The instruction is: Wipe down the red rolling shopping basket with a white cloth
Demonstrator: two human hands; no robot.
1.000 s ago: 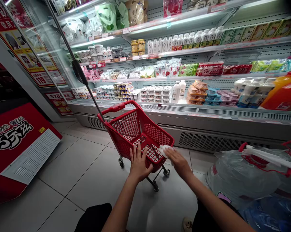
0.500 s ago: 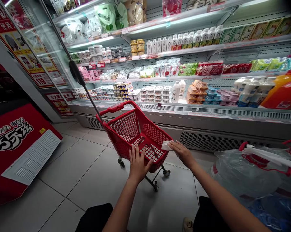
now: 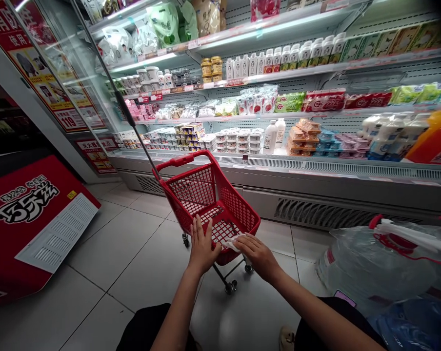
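Far left: a red cabinet (image 3: 8, 258) with a white vent panel (image 3: 57, 236) is seen leaning low on the tiled floor (image 3: 125, 253). Above it, a poster (image 3: 41, 73) is fixed to a glass door.

Left of centre: a thin pole (image 3: 140, 141) is seen slanting down to the cart (image 3: 238, 212). The cart is small, red and mesh-walled, and stands on the floor just before the chiller (image 3: 315, 163), on wheels (image 3: 230, 286). Its red handle (image 3: 184, 160) is at the far end. Nothing can be made out in its basket.

Centre: the left hand (image 3: 201, 243) is laid flat against the cart's near wall. Grip wide, fingers straight and slightly spread, nothing held.

Just right of it: a white cloth (image 3: 230, 243) is pressed on the cart's near rim. It is covered in part by the right hand (image 3: 256, 252). Grip narrow, fingers curled over the cloth. The two hands are near each other but apart.

Behind: the chiller shelves are stocked with cups (image 3: 238, 141), cartons and bottles. Labels are too small to read.

Right: an orange bottle (image 3: 434, 141) is noted at the edge of the lowest shelf. Below it, large clear jugs (image 3: 367, 265) with red caps are lying on the floor, well apart from the cart.

Bottom edge: dark-clad knees are visible, close to the floor.
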